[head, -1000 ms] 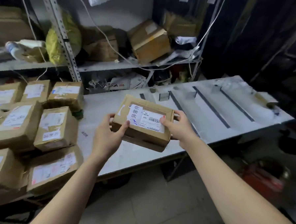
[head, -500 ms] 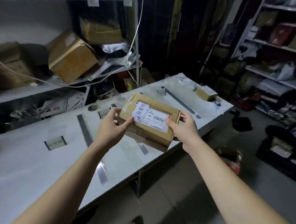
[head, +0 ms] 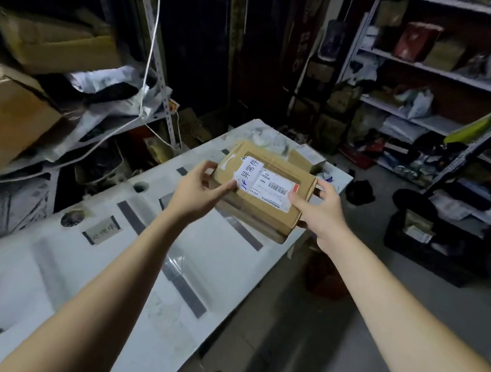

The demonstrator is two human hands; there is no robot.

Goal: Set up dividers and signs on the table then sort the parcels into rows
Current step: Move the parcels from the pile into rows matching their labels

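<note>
Over the far right end of the long white table, a flat rectangular brown cardboard parcel is up in the air, held between both hands and tipped slightly, top face to the camera. Left hand grips the left end, thumb lying across the top near the corner, fingers curled round the edge. Right hand clamps the near right corner, thumb pressed on top, fingers wrapped behind the side. Look at that top face: a white printed shipping label with a barcode and a red patch at one corner, and overlapping it a white slip with blue handwritten characters. Clear tape runs along the lid. Below, dark grey tape strips cross the tabletop, well apart, with a small paper sign lying flat between two of them. Just beyond the parcel, a small pale box sits at the table's far end.
</note>
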